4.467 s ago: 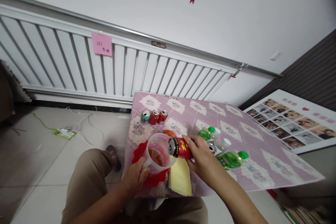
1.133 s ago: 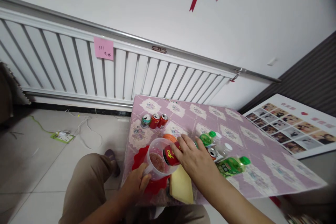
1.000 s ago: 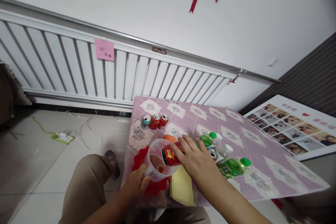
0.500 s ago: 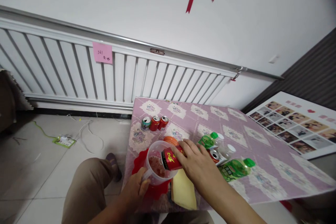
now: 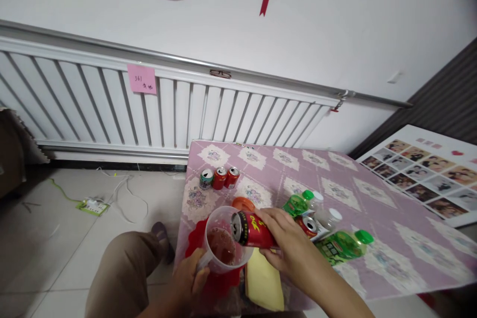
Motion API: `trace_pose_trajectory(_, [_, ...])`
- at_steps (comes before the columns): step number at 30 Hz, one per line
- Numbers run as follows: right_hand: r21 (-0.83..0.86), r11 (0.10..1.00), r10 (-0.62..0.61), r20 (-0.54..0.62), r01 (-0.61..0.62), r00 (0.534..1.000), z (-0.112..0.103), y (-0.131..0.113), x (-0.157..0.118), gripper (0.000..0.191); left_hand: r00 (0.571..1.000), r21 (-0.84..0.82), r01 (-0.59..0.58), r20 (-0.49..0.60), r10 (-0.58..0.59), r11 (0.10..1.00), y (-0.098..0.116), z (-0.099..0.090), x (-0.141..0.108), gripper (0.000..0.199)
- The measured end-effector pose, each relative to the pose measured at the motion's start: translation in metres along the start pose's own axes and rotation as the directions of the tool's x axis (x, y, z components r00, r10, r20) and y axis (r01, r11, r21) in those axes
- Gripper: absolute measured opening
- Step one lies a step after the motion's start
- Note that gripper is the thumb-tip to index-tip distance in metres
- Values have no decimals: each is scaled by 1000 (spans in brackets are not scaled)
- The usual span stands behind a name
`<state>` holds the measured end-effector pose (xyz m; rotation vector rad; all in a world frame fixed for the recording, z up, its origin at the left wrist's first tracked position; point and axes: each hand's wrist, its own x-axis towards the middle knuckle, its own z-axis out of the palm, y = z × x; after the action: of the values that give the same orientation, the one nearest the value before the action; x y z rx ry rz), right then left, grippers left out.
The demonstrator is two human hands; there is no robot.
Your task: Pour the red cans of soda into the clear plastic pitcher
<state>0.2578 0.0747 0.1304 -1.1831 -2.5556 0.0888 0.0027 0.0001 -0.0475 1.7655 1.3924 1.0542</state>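
Note:
My left hand (image 5: 190,278) is closed round the handle of a clear plastic pitcher (image 5: 238,261), which stands at the table's near edge with reddish-brown liquid (image 5: 222,246) inside. In my right hand (image 5: 285,236) is a red and black drink can (image 5: 257,228), tilted on its side with its opened top over the pitcher's right rim. No stream shows from the can's mouth. Beneath the pitcher lies a red scalloped mat (image 5: 227,283). An orange lid (image 5: 243,203) rests just behind the pitcher, and a folded yellow cloth (image 5: 264,280) lies to its right.
Two red cans (image 5: 219,178) and a green can (image 5: 206,179) stand opened toward the back left. Right of my hand are green-capped bottles (image 5: 341,247), white-capped bottles (image 5: 328,218) and another opened can (image 5: 308,226). A radiator (image 5: 179,109) runs behind the patterned tablecloth (image 5: 309,169).
My right hand has lifted the can's mouth from inside the pitcher to its right rim, so the can lies more level. The left hand keeps its grip. The view has shifted slightly.

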Motion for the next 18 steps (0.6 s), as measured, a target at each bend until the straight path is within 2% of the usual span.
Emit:
trace_pose_trajectory(4, [267,951,159,8,-155,987,6,20,6,67,999,7,-27,27,27,1000,-6,-1,-2,42])
trace_pose_trajectory(7, [465,822,353,38,-329,935,20,40,18,72,998,7,-10,66,9,1000,-8,-3,-3,44])
trace_pose_trajectory(10, [623,681,469,33,-385,883,44,62,35,70,996,9,10,93,-11,1000,-10,-3,-2,48])
trace_pose_trajectory(13, [691,628,497,-4,-357,868,76,76,57,65,991,8,-13,135,12,1000,-15,0,-2,55])
trace_pose_trajectory(16, [732,594,440,52,-334,897,113,80,83,64,994,34,-23,111,19,999,-24,8,-3,65])
trace_pose_trajectory(18, [736,593,403,80,-327,912,138,78,100,64,995,75,27,89,-34,997,-29,15,-5,67])
